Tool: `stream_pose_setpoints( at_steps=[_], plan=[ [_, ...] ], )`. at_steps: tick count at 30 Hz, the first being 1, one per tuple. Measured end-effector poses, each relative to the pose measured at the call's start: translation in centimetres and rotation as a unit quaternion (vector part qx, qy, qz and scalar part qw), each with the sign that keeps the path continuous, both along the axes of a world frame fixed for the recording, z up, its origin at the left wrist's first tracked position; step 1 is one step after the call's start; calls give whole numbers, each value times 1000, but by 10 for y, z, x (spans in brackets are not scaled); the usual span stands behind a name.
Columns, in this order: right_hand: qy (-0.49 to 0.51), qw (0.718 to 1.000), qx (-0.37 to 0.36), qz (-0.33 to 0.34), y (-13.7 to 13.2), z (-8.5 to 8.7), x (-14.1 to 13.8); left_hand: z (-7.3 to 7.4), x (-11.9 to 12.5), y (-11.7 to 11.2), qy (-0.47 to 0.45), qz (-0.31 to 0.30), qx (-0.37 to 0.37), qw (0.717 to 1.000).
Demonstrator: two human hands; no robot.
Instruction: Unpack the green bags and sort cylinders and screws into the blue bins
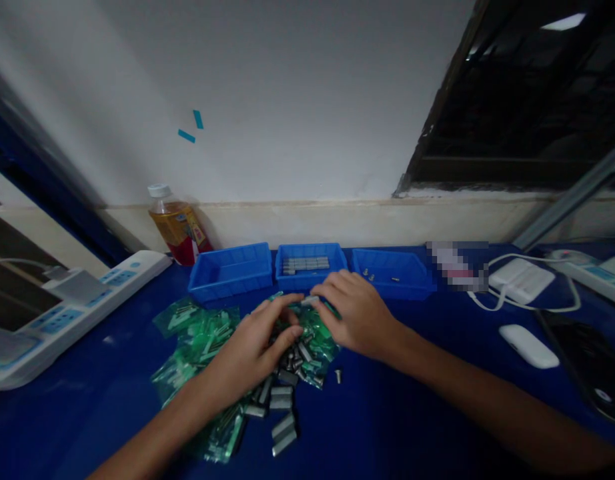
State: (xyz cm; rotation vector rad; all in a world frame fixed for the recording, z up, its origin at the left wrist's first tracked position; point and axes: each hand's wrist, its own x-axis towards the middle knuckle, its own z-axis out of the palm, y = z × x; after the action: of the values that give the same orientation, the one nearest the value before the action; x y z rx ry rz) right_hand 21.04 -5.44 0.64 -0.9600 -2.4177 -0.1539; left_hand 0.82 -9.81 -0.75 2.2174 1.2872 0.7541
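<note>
Presently, a small metal block (pixel 310 301) is pinched in the fingertips of the right hand (pixel 357 315), above green plastic bags (pixel 207 337). The left hand (pixel 262 337) is held with thumb and index finger parted, beside the block. Similar blocks (pixel 306 264) are lined up in the middle blue bin (pixel 310 281).
</note>
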Motion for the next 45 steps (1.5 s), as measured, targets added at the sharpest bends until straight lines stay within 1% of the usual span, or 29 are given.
stream_pose_setpoints(
  at_steps=[2,4,7,9,13,16,21,25,28,30,32,34,36,37,38,41,43,45],
  plan=[
    [-28,997,-63,-28,34,12,-5,-3,-4,1,45,14,21,999],
    [-84,984,-146,-63,69,18,-11,-5,-6,1,88,14,43,995],
    [-136,966,-208,-70,109,16,-20,-7,-8,1,138,-1,62,988],
    [-161,959,-227,-60,123,11,-24,-9,-9,1,159,-11,63,985],
    [-204,950,-235,-25,131,7,-29,-11,-12,2,176,-20,53,983],
    [-238,945,-224,-7,131,11,-31,-11,-13,3,180,-17,50,982],
    [-287,938,-191,-9,128,19,-39,-5,-17,4,184,-22,53,981],
    [-297,937,-181,-16,126,21,-45,-2,-25,7,212,-34,45,976],
    [-279,943,-181,-11,126,22,-42,-3,-32,10,216,-53,42,974],
    [-251,952,-175,-10,122,23,-37,-3,-36,12,206,-66,48,975],
    [-179,971,-161,-8,108,23,-30,-4,-39,14,197,-77,53,976],
    [-73,986,-152,6,84,18,-22,-3,-41,16,197,-82,53,976],
    [18,987,-156,30,51,9,-15,-1,-42,16,204,-80,51,974],
    [40,985,-161,41,33,2,-12,0,-41,16,210,-78,52,973],
    [53,984,-161,50,16,-5,-9,0,-40,16,214,-76,54,972],
    [23,983,-161,82,-25,-23,-2,0,-36,16,225,-72,64,970],
    [4,985,-148,94,-39,-29,1,-2,-32,16,231,-59,70,969],
    [20,987,-128,92,-43,-31,2,-5,-30,16,236,-39,71,968]
  ],
)
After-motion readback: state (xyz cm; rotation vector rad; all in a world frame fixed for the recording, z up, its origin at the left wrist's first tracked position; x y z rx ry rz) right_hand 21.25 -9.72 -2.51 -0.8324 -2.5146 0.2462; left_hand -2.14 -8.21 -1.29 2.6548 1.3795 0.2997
